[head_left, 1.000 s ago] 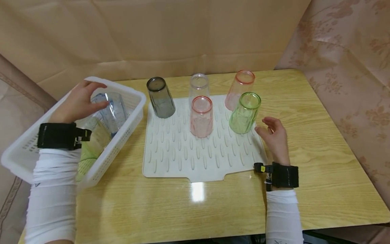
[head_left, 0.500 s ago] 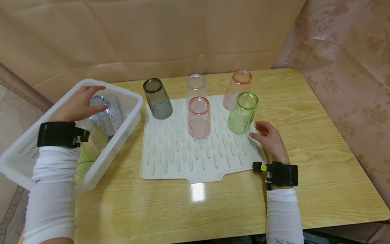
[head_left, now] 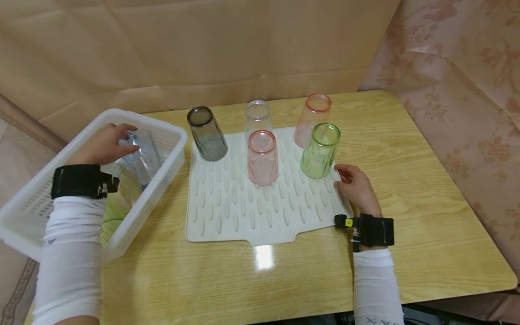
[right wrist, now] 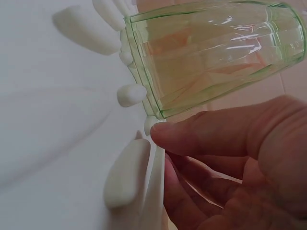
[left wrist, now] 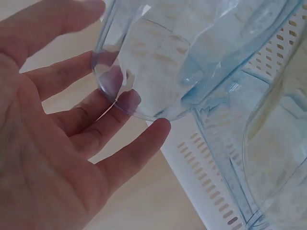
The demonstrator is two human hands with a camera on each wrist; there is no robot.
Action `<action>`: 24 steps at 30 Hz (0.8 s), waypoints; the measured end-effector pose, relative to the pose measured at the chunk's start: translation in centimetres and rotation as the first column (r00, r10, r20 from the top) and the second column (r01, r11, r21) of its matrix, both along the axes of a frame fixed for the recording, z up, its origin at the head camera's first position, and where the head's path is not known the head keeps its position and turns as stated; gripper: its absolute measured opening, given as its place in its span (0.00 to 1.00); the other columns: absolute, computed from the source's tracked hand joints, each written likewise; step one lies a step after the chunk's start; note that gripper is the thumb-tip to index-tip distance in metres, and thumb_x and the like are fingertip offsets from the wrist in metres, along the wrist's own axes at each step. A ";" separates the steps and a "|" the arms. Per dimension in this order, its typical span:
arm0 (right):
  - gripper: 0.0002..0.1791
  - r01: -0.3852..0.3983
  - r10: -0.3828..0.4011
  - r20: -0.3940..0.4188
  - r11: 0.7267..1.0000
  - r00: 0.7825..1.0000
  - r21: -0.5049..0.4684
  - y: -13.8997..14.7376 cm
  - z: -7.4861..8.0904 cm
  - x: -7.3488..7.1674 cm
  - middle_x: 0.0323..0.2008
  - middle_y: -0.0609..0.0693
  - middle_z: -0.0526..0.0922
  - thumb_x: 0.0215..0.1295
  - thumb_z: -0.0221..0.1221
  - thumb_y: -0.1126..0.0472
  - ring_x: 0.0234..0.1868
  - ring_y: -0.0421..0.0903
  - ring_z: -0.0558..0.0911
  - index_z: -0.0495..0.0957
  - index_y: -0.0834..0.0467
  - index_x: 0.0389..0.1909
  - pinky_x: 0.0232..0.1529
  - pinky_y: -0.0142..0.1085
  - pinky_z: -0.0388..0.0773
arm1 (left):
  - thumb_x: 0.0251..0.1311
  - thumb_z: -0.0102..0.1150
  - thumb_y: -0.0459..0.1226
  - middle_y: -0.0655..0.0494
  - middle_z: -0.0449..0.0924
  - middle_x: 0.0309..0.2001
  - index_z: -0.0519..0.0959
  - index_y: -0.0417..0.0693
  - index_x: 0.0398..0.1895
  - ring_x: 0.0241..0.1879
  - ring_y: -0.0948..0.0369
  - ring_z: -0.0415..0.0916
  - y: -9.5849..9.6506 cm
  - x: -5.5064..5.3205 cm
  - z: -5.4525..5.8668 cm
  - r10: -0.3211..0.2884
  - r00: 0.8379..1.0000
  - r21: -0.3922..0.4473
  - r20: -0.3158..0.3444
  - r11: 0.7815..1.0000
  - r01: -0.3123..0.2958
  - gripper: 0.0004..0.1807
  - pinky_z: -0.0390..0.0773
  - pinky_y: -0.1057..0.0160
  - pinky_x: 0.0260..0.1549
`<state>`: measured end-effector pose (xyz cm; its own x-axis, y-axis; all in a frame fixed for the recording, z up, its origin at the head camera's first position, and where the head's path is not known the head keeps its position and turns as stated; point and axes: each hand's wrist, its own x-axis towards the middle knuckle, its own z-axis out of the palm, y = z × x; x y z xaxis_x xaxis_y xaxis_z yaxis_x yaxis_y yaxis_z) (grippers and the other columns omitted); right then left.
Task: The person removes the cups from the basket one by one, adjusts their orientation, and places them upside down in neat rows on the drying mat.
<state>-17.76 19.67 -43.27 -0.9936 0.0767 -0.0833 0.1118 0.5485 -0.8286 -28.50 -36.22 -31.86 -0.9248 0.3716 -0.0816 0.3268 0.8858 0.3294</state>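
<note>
In the left wrist view, my left hand (left wrist: 62, 129) holds the end of a light blue clear glass (left wrist: 158, 72), with its fingertips at the rim and thumb on the other side. This glass lies in the white basket (head_left: 166, 174) at the left. My right hand (head_left: 359, 189) pinches the right edge of a white ridged draining mat (head_left: 227, 221). The thumb is just below the foot of a green glass (right wrist: 216, 52). Five glasses stand upside down on the mat: the green one, a grey one (head_left: 209, 135), a clear one (head_left: 257, 117) and two pink ones, front (head_left: 262, 162) and back (head_left: 310, 119).
Beside the blue glass in the basket lies a pale yellow-green glass (head_left: 123, 185). The basket and mat sit on a wood-grain table (head_left: 183, 280). A beige curtain (head_left: 227, 45) hangs along the table's back edge.
My right hand has moved left from the tabletop to the mat's right edge and closed its fingers on it. My left hand stays in the basket at the blue glass. The view shifts slightly.
</note>
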 end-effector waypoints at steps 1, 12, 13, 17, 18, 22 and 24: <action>0.26 -0.001 0.001 0.002 1.000 1.000 0.007 0.0 -0.1 0.0 0.60 0.70 0.64 0.59 0.53 0.73 0.60 0.63 0.65 0.63 0.70 0.60 0.61 0.54 0.64 | 0.57 0.56 0.35 0.23 0.67 0.43 0.61 0.29 0.57 0.41 0.36 0.64 -0.1 0.1 -0.1 -0.001 1.000 0.001 -0.008 1.000 0.001 0.28 0.67 0.35 0.39; 0.24 -0.032 0.032 -0.020 0.999 0.999 0.002 0.3 0.0 0.2 0.59 0.71 0.64 0.60 0.52 0.73 0.58 0.64 0.65 0.64 0.70 0.59 0.59 0.57 0.65 | 0.52 0.60 0.33 0.31 0.70 0.34 0.67 0.31 0.47 0.34 0.43 0.67 0.0 0.9 0.6 -0.034 0.996 0.019 -0.088 0.999 0.036 0.22 0.67 0.45 0.31; 0.24 -0.034 0.033 -0.028 0.999 0.999 -0.007 0.4 -0.1 0.2 0.59 0.71 0.65 0.60 0.52 0.73 0.58 0.64 0.66 0.65 0.70 0.59 0.59 0.57 0.65 | 0.53 0.60 0.34 0.31 0.70 0.34 0.67 0.31 0.47 0.34 0.43 0.66 0.2 0.9 0.7 -0.033 0.996 0.017 -0.080 0.999 0.035 0.21 0.67 0.45 0.31; 0.23 -0.022 0.021 -0.035 0.999 0.999 -0.048 0.6 -0.4 0.1 0.59 0.69 0.65 0.60 0.51 0.73 0.58 0.62 0.66 0.66 0.69 0.58 0.59 0.56 0.65 | 0.51 0.61 0.33 0.34 0.70 0.34 0.68 0.33 0.45 0.33 0.46 0.66 0.5 1.3 0.9 -0.041 0.996 0.024 -0.083 0.999 0.044 0.20 0.67 0.47 0.31; 0.23 -0.015 0.014 -0.031 0.998 0.999 -0.057 0.7 -0.5 0.1 0.59 0.69 0.66 0.59 0.51 0.73 0.58 0.61 0.66 0.66 0.69 0.58 0.59 0.55 0.65 | 0.51 0.62 0.32 0.35 0.70 0.34 0.68 0.33 0.44 0.33 0.46 0.65 0.6 1.3 0.9 -0.045 0.995 0.030 -0.086 0.998 0.048 0.19 0.67 0.48 0.30; 0.23 0.000 -0.001 -0.018 0.997 1.000 -0.073 0.7 -0.6 0.1 0.59 0.69 0.66 0.59 0.51 0.73 0.58 0.61 0.66 0.67 0.69 0.58 0.59 0.55 0.65 | 0.50 0.62 0.31 0.35 0.70 0.34 0.68 0.33 0.41 0.32 0.46 0.65 0.6 1.5 0.9 -0.057 0.993 0.052 -0.102 0.997 0.063 0.18 0.67 0.48 0.30; 0.23 0.004 -0.005 -0.017 0.997 1.000 -0.073 0.6 -0.6 0.0 0.59 0.69 0.66 0.59 0.52 0.73 0.58 0.61 0.66 0.67 0.68 0.58 0.60 0.55 0.64 | 0.49 0.63 0.30 0.35 0.71 0.34 0.68 0.32 0.40 0.33 0.46 0.66 0.5 1.6 0.7 -0.066 0.992 0.066 -0.109 0.995 0.073 0.18 0.67 0.47 0.31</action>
